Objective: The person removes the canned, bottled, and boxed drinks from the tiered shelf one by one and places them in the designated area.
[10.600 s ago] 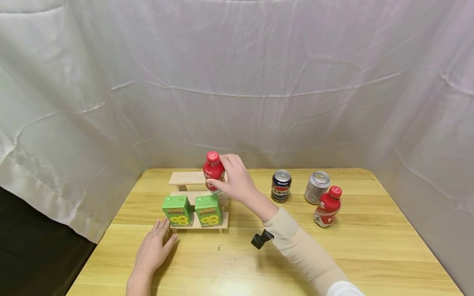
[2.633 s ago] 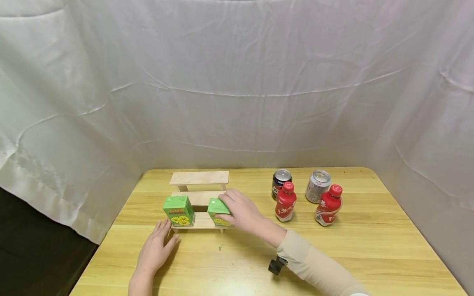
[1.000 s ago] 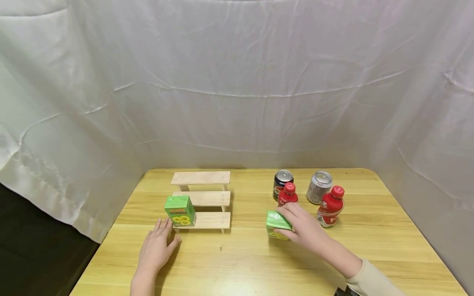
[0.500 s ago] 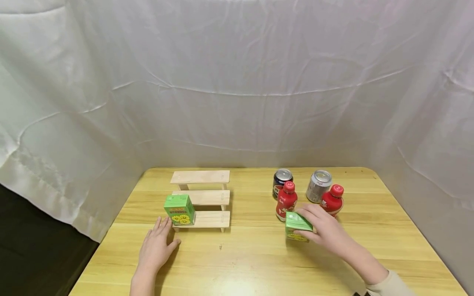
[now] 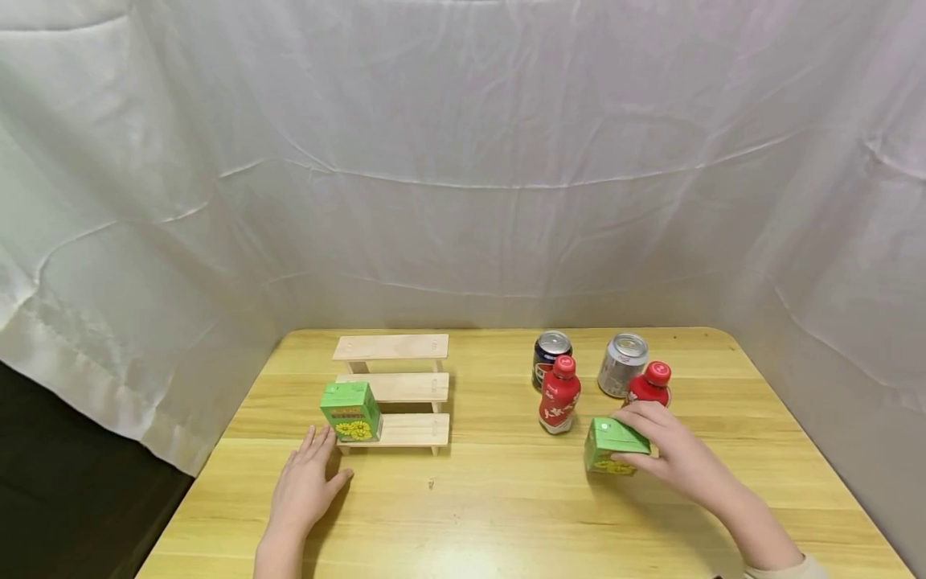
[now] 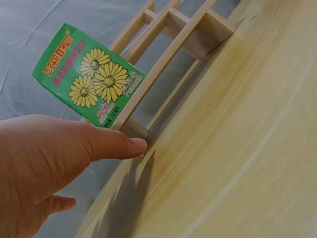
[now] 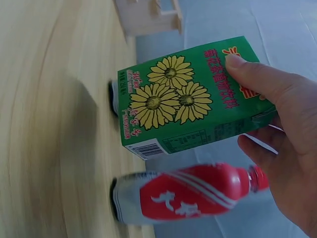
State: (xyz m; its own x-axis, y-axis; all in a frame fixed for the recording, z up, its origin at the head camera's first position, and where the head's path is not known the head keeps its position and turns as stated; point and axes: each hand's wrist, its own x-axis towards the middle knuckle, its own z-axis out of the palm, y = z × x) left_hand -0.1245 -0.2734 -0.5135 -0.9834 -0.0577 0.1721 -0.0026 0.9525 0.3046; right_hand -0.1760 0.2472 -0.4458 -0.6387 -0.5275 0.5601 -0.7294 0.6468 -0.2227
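Note:
My right hand (image 5: 676, 450) grips a green drink carton (image 5: 611, 446) with yellow flowers on it, thumb on its front face. In the right wrist view this carton (image 7: 173, 96) appears slightly above the tabletop, beside a red bottle (image 7: 193, 193). My left hand (image 5: 307, 482) rests at the left front corner of a three-step wooden stand (image 5: 412, 430), fingers extended. A second green carton (image 5: 352, 414) stands on the left of the lowest step, close to those fingertips. The left wrist view shows my thumb (image 6: 116, 144) near the stand's front leg, below that carton (image 6: 89, 74).
Behind the held carton is a red bottle (image 5: 651, 384), partly hidden. Another red bottle (image 5: 559, 398) stands to its left, before a dark can (image 5: 552, 346). A silver can (image 5: 624, 366) is at the back right. Pale curtains (image 5: 463, 201) surround the wooden table (image 5: 477, 515).
My right hand has taken the right carton off the lowest step and carried it rightward past the left bottle. Earlier, a red bottle moved from the stand to the table. My left hand stayed put.

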